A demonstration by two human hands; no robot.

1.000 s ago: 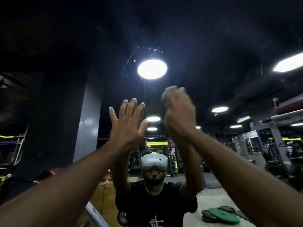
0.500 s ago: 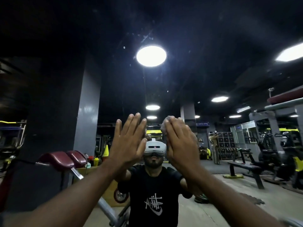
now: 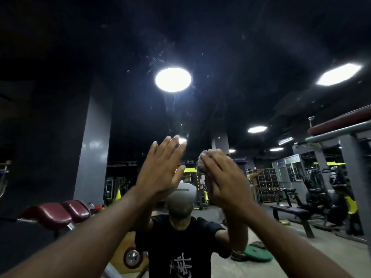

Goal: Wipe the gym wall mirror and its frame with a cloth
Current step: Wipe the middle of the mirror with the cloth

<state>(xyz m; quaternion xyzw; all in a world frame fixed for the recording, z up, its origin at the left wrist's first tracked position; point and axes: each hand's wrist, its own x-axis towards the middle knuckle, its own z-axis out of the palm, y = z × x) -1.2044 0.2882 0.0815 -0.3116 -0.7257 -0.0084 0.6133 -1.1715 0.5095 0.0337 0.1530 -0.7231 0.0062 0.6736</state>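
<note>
Cloth (image 3: 200, 164) is bunched under the right hand (image 3: 222, 177), whose fingers (image 3: 213, 159) curl over it and press it to the mirror (image 3: 230, 93) near centre. Just left, the left hand (image 3: 160, 173) lies flat on the glass, fingers straight. Both hands have dropped from near the reflected ceiling light (image 3: 173, 79), so wiping is probably moving downward. No frame shows.

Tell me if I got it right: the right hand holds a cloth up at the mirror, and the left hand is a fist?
Not quite. The left hand is not a fist: the head view shows its fingers straight and its palm flat. The rest is right: the right hand holds a cloth up at the mirror.
</note>
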